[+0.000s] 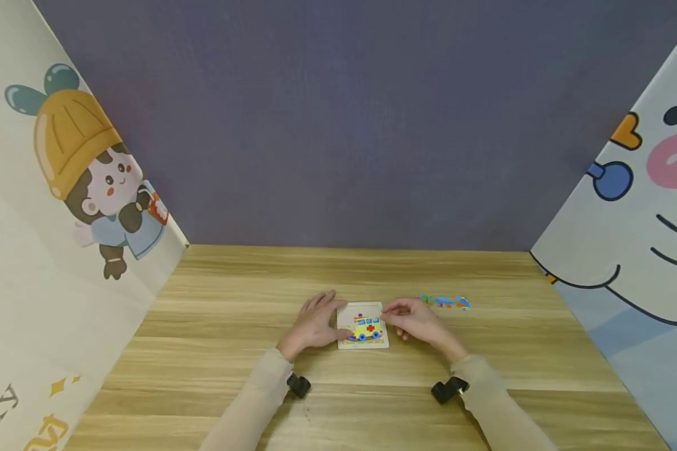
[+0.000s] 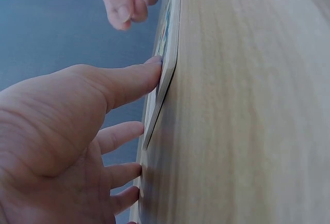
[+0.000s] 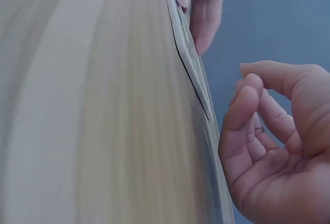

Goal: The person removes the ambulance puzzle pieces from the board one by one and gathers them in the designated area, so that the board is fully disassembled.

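A square, light-rimmed puzzle board (image 1: 342,313) with a yellow ambulance picture (image 1: 370,328) lies flat on the wooden table. My left hand (image 1: 318,322) is at its left side; the thumb rests on the picture's lower left, and the other fingers spread around the upper left corner. In the left wrist view that thumb (image 2: 134,82) presses on the board's face. My right hand (image 1: 414,318) is by the board's upper right edge, fingers loosely bent. From the right wrist, its thumb and fingertips (image 3: 243,102) come close together, with nothing visible between them.
Several small blue, green and orange puzzle pieces (image 1: 444,302) lie in a row beyond the right hand. A dark wall (image 1: 350,138) stands behind the table (image 1: 248,275), with cartoon-printed panels at left and right. Both wrists wear black cameras.
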Motion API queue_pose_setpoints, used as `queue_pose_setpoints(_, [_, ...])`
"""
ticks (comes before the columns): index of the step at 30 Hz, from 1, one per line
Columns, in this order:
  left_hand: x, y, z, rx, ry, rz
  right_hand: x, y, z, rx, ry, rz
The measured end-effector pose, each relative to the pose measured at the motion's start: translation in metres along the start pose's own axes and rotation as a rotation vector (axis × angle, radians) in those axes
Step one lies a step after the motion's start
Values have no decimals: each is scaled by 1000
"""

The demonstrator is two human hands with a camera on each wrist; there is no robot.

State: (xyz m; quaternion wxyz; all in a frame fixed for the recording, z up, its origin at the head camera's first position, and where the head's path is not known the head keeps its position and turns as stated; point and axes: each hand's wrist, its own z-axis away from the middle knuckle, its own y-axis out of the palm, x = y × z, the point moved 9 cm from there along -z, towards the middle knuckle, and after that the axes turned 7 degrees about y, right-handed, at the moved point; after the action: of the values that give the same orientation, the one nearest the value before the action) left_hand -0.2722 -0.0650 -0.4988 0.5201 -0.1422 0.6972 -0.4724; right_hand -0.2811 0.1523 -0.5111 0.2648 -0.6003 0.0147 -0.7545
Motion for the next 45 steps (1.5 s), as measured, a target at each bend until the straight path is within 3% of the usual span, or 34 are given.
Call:
queue_pose_setpoints(7, [1,-2,-2,-7,-15,-8,13,16,-7,38,-75,74])
queue_pose_setpoints(18, [2,0,0,0,-20,13,24,30,-8,11,-87,144])
queue_pose_setpoints(26, [2,2,0,5,-22,13,26,43,-12,60,-122,253])
queue_pose_setpoints(36, [0,1,1,2,-24,20,27,48,-13,77,-133,364])
queue_pose_setpoints(45, [1,1,1,-6,-15,14,27,50,-12,77,-139,391])
